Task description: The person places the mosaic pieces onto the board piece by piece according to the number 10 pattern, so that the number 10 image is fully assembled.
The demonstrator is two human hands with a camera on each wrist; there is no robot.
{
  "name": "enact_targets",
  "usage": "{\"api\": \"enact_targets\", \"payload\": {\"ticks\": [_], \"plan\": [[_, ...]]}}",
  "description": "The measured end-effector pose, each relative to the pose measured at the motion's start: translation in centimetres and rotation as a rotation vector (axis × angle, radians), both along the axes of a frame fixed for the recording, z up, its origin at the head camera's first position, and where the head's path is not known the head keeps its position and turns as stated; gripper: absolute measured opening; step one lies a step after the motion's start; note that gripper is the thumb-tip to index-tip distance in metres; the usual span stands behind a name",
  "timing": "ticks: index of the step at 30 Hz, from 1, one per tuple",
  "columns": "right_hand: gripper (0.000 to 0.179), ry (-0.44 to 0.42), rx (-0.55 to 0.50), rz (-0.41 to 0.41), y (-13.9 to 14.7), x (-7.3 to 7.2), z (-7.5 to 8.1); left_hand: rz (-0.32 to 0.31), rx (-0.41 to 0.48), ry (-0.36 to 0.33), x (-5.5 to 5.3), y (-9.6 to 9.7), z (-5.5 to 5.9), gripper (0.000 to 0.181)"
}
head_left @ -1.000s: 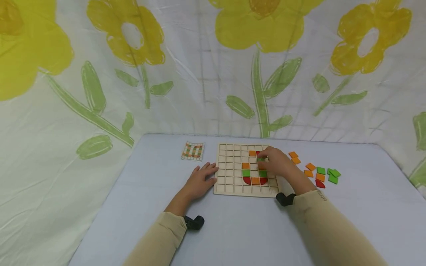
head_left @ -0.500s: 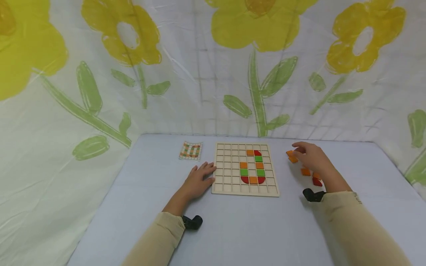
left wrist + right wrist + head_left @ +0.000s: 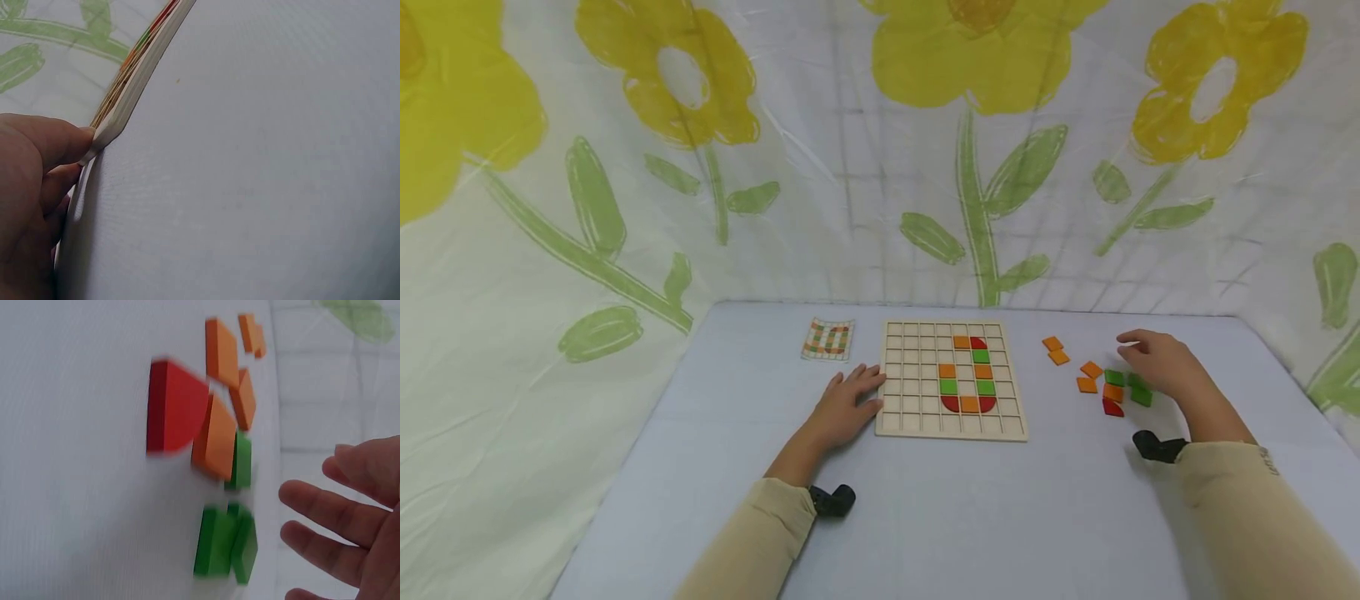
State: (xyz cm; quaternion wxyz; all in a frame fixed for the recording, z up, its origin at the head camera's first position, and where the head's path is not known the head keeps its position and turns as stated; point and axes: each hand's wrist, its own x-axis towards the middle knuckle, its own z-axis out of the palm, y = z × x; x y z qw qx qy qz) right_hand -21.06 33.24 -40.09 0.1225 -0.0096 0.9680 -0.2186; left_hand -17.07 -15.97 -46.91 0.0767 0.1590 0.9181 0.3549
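Note:
A wooden grid board lies on the table, with orange, green and red tiles set in a ring with a short tail in its right half. My left hand rests against the board's left edge, fingers spread; the left wrist view has the thumb touching the edge near a corner. Over the loose pieces on the right hovers my right hand, holding nothing, its fingers extended and apart. Closest below it are several green tiles; an orange tile and a red rounded piece lie beside them.
A small pattern card lies behind the left hand, left of the board. Two orange tiles sit apart from the other loose pieces. Behind the table hangs a white cloth printed with yellow flowers.
The right hand has left the board's upper right part, passed over the orange tiles and moved right above the green ones. The left hand stays at the board's edge.

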Motion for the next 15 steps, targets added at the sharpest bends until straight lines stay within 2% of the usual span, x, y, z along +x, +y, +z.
{"api": "enact_targets", "payload": {"ticks": [6,11,15], "plan": [[0.044,-0.063,0.036,0.049,1.8,0.1,-0.7,-0.001,-0.001,-0.004,0.0,0.0,0.1,0.048],[0.045,-0.108,0.040,0.074,1.5,0.1,-1.0,0.007,-0.002,-0.002,0.1,0.1,0.1,0.048],[0.046,-0.131,0.094,0.101,0.9,-0.1,-1.2,0.008,-0.003,-0.007,0.1,0.2,0.3,0.048]]}}
